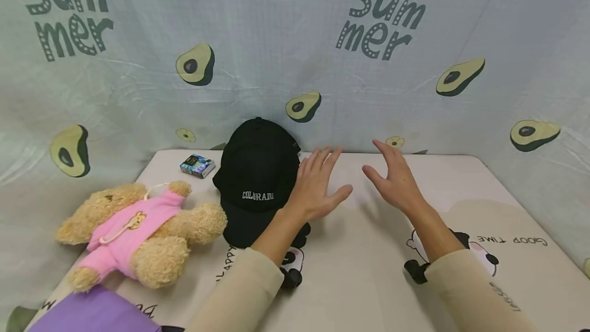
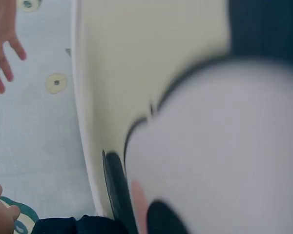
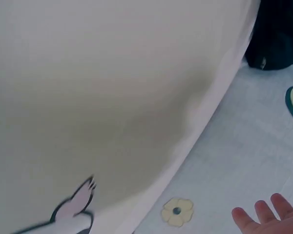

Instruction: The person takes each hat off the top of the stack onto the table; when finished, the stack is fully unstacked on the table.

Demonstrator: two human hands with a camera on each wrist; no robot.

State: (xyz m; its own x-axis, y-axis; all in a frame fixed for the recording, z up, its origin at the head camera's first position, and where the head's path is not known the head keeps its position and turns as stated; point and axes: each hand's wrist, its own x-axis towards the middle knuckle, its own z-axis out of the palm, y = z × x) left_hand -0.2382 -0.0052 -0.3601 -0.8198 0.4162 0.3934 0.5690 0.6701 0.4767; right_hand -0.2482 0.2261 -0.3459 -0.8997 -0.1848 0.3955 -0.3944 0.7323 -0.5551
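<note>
My left hand (image 1: 318, 186) hovers just right of a black baseball cap (image 1: 258, 168) lettered COLORADO, fingers spread and thumb out, holding nothing. In the head view it overlaps the cap's right edge; whether they touch I cannot tell. Across from it, my right hand (image 1: 394, 178) is raised above the table with straight fingers and an empty palm. Fingertips of the right hand (image 3: 271, 217) show at the lower right of the right wrist view, and the cap's dark cloth (image 3: 278, 36) fills the upper corner there. Part of the left hand (image 2: 1, 214) appears at the left wrist view's lower left.
A teddy bear (image 1: 129, 229) in a pink hoodie lies at the left of the table (image 1: 355, 270). Behind it is a small blue patterned box (image 1: 197, 166). Something purple (image 1: 99, 311) lies at the front left. An avocado-print curtain (image 1: 258, 24) hangs behind the table.
</note>
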